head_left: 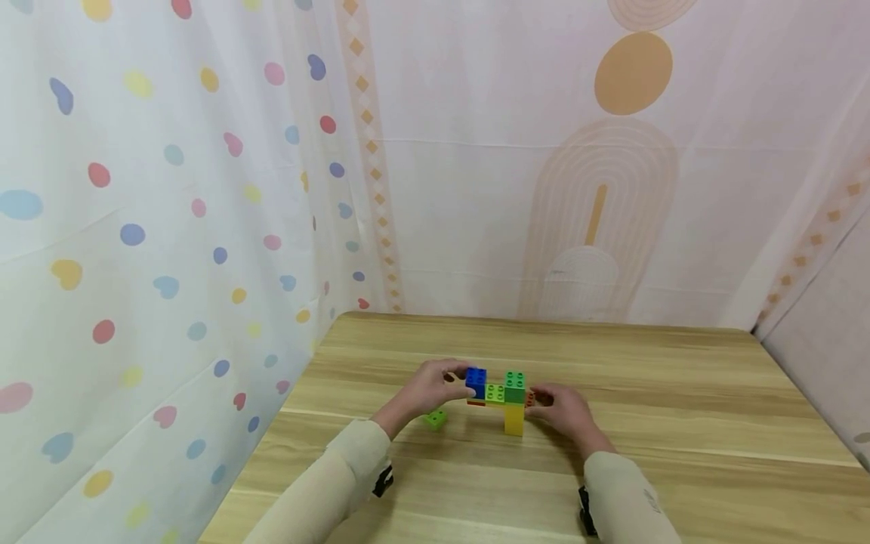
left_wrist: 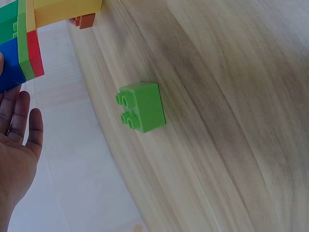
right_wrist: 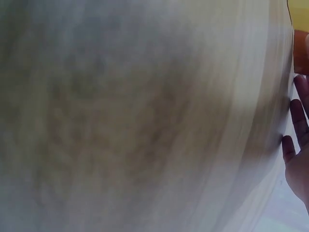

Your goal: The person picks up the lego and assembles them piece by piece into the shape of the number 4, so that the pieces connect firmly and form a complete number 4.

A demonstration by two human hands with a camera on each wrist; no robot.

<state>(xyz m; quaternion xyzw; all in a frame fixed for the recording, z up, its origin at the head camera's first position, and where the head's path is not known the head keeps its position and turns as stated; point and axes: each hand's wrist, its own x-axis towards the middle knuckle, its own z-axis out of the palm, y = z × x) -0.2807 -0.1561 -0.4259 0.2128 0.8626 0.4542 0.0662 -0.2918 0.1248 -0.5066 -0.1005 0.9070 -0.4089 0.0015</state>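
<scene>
A small structure of toy building blocks stands on the table, with a yellow column under a green block. A light green block bridges leftward to a blue block, with a red block underneath. My left hand pinches the blue block between thumb and fingers. On the structure's right side, my right hand pinches an orange block low beside the yellow column; the right wrist view shows only part of it. A loose light green block lies on its side below the left hand.
The wooden table extends on all sides of the blocks. A dotted curtain hangs along the left, and a patterned cloth hangs behind the far edge.
</scene>
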